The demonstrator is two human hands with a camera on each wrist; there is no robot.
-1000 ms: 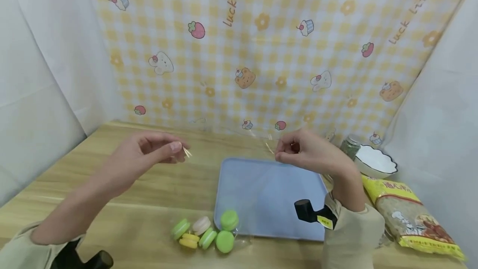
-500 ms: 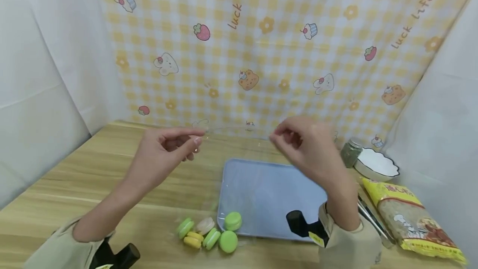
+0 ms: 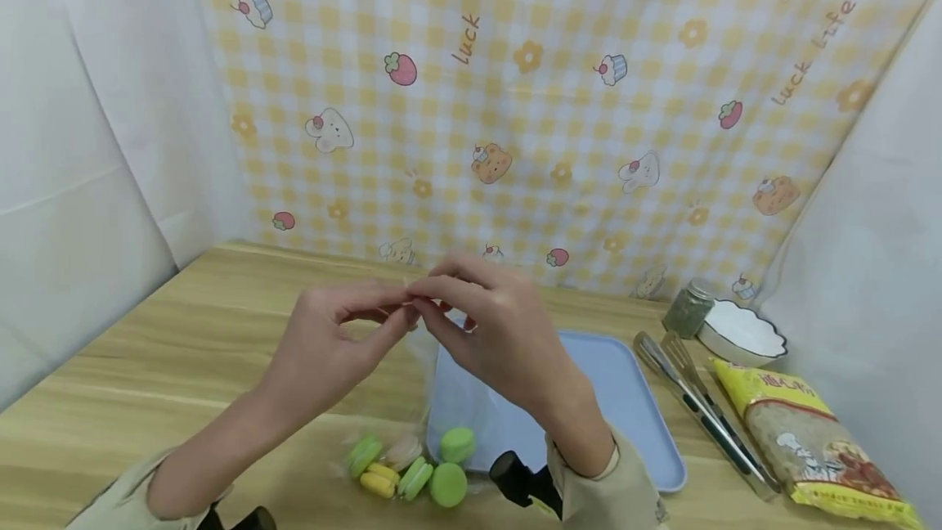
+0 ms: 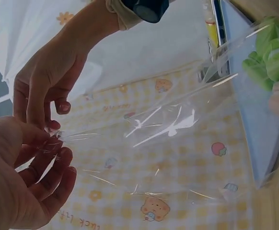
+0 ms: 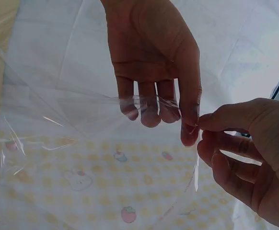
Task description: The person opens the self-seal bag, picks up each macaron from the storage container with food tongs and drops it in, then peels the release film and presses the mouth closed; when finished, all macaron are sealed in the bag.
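Note:
A clear plastic bag point(image 4: 178, 127) hangs from my two hands, stretching down toward several macarons. Thumb and fingers of my left hand point(image 3: 334, 342) pinch its top edge. My right hand point(image 3: 504, 342) pinches the film right beside them, and the fingertips of both hands meet. At the bag's lower end, near the front of the table, lie the macarons: a round green macaron point(image 3: 448, 485), a yellow macaron point(image 3: 379, 480), a pale macaron point(image 3: 404, 452) and other green ones. The bag's film is hard to make out in the head view.
A light blue tray point(image 3: 625, 399) lies behind and right of the macarons. Tongs point(image 3: 706, 415), a slotted turner point(image 3: 680, 358), a glass jar of dried herbs point(image 3: 689, 309), a white scalloped dish point(image 3: 743, 330) and a yellow food packet point(image 3: 813, 440) stand along the right side.
My right hand has moved left, bringing its fingertips against my left hand's. The bag's top edge, earlier spread between the separated hands, is now drawn together. The macarons have barely shifted.

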